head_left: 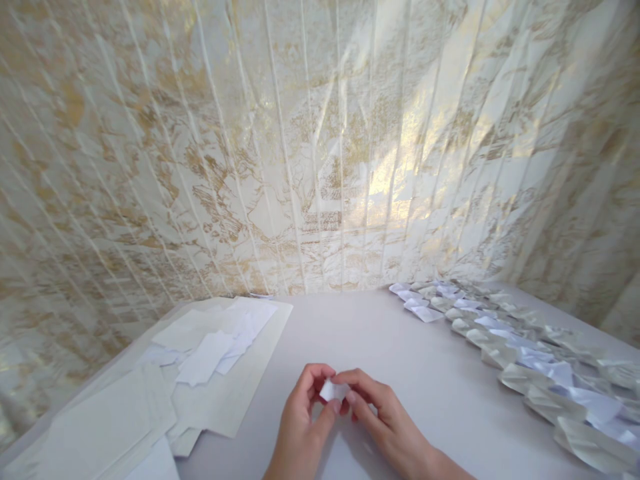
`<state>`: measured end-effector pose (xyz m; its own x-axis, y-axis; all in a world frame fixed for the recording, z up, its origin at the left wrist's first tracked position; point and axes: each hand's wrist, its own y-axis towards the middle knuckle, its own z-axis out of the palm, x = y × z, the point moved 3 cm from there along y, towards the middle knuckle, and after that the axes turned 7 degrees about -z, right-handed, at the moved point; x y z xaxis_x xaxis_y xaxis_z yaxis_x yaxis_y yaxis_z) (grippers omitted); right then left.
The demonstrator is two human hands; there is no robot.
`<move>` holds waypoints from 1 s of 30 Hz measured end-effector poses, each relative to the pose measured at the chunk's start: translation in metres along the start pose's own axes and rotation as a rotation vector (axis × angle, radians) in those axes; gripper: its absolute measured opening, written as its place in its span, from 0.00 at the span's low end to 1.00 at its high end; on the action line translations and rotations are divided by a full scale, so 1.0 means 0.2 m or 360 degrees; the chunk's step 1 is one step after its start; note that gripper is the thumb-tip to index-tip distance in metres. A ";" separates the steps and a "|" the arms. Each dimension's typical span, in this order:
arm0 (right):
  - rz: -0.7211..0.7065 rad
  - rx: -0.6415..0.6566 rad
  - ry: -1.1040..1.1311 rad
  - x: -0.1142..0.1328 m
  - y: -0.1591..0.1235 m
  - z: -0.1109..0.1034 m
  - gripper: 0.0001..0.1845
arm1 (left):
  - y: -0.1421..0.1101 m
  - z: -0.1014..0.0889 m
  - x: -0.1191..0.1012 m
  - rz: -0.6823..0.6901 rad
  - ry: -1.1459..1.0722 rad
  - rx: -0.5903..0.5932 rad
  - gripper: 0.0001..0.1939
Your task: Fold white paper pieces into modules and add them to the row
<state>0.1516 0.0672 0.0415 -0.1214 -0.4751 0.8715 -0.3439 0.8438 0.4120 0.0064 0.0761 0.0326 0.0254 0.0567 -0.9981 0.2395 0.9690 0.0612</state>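
Observation:
A small folded piece of white paper [332, 390] is held up between both hands at the front middle of the table. My left hand [306, 412] pinches its left and lower edge between thumb and curled fingers. From the other side my right hand [379, 407] grips the right edge, thumb and forefinger closed on it. Parts of the paper and several fingertips are hidden behind the thumbs. Both hands are just above the pale table top [330, 327].
Loose sheets and torn pieces of white paper [205, 357] lie heaped on the left, over a larger sheet [257, 373]. Rows of folded paper pieces [530, 387], white and greyish, run along the right side. A patterned white and gold curtain [300, 147] hangs behind the table.

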 end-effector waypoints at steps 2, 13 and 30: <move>0.0079 -0.0074 0.0072 -0.03 0.00 0.01 0.17 | 0.00 0.00 0.01 -0.0041 -0.0020 -0.0006 0.16; 0.0132 -0.0234 -0.0118 0.02 0.03 -0.05 0.21 | -0.04 0.03 -0.02 -0.0027 0.0569 0.0114 0.10; 0.0363 -0.0115 0.0554 -0.04 0.02 0.00 0.27 | -0.05 0.04 -0.06 0.0321 0.1089 0.0121 0.07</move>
<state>0.1516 0.0749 0.0359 0.1389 -0.1717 0.9753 -0.2768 0.9389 0.2047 0.0114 0.0644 0.0437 -0.5319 0.3955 -0.7487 0.3621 0.9055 0.2211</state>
